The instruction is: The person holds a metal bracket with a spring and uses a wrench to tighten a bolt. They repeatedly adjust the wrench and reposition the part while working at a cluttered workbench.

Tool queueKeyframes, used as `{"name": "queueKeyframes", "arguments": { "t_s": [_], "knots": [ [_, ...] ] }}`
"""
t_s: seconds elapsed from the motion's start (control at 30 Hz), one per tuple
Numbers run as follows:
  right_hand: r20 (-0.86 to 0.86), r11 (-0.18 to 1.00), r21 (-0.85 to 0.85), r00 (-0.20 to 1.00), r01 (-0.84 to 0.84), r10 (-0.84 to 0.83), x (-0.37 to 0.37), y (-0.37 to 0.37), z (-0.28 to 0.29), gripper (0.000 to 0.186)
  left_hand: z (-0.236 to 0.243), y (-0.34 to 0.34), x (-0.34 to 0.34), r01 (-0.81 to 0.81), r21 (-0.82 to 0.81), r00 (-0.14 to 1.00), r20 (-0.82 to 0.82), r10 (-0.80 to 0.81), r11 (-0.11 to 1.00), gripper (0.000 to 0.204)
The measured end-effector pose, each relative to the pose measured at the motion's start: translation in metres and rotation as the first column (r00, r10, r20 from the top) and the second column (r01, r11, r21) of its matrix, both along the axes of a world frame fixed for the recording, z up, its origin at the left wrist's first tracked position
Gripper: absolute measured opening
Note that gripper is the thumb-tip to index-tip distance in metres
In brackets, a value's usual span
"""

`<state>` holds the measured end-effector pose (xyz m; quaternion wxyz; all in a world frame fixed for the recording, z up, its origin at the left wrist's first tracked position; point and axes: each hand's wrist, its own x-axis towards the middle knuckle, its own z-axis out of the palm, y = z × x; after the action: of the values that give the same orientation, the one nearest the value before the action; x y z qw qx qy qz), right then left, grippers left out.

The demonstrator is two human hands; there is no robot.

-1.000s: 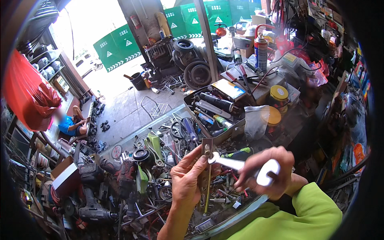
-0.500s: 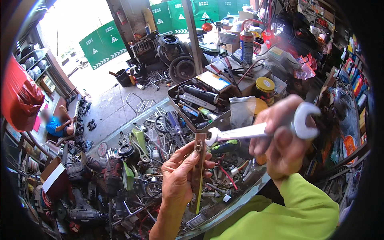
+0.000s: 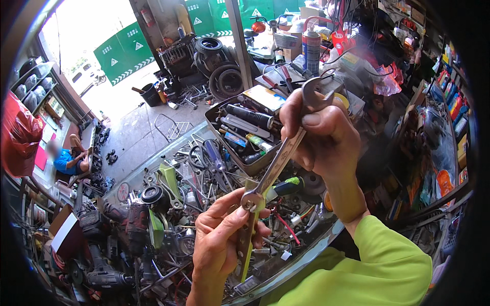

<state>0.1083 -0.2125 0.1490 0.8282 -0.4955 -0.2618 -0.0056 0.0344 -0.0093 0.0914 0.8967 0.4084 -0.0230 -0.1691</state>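
Observation:
A narrow, flat metal bar (image 3: 244, 247) with a yellow-green edge stands tilted in my left hand (image 3: 217, 239), gripped between thumb and fingers. My right hand (image 3: 329, 140) is closed round the upper part of a silver combination wrench (image 3: 279, 164), its open jaw sticking up past the fingers. The wrench's ring end sits around a small nut or bolt head (image 3: 248, 205) near the top of the bar, close to my left thumb. Both hands are raised over a cluttered glass-topped bench.
Loose bolts, tools and parts cover the bench (image 3: 326, 237). Behind my hands stands a tool tray (image 3: 250, 166). Power drills (image 3: 104, 273) lie at the left. A seated person in blue (image 3: 66, 162) is at far left. Tyres (image 3: 225, 81) stand on the floor beyond.
The wrench has swung from nearly level, beside the bar's top, to a steep slant with its ring end on the nut. My right hand moved left and up; the left shifted slightly down.

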Motion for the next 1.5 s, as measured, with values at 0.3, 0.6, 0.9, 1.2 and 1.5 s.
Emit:
{"name": "queueKeyframes", "arguments": {
  "t_s": [0.3,0.6,0.9,1.2,1.5],
  "knots": [
    [-0.127,0.994,-0.056,0.988,-0.094,0.086,0.01,0.003,0.003,0.028,0.0,0.003,-0.001,0.065,-0.025,0.997,0.032,-0.065,0.998,0.039],
    [-0.139,0.999,-0.053,0.99,-0.002,-0.005,0.007,0.01,0.002,0.024,-0.002,0.007,-0.001,-0.007,-0.073,0.996,0.087,0.013,0.997,0.037],
    [-0.028,0.995,-0.094,0.999,-0.024,0.022,0.001,0.011,-0.003,0.024,-0.001,0.007,-0.002,-0.147,-0.174,0.987,0.03,0.155,0.974,0.035],
    [0.005,0.987,-0.161,1.0,-0.027,0.028,-0.023,0.026,0.003,0.026,-0.002,0.013,-0.002,-0.258,-0.247,0.962,0.024,0.272,0.934,0.028],
    [0.23,0.992,-0.079,0.97,0.102,-0.081,-0.031,0.025,-0.005,0.026,0.008,0.02,0.0,-0.195,-0.236,0.973,0.073,0.218,0.952,0.035]
  ]
}}
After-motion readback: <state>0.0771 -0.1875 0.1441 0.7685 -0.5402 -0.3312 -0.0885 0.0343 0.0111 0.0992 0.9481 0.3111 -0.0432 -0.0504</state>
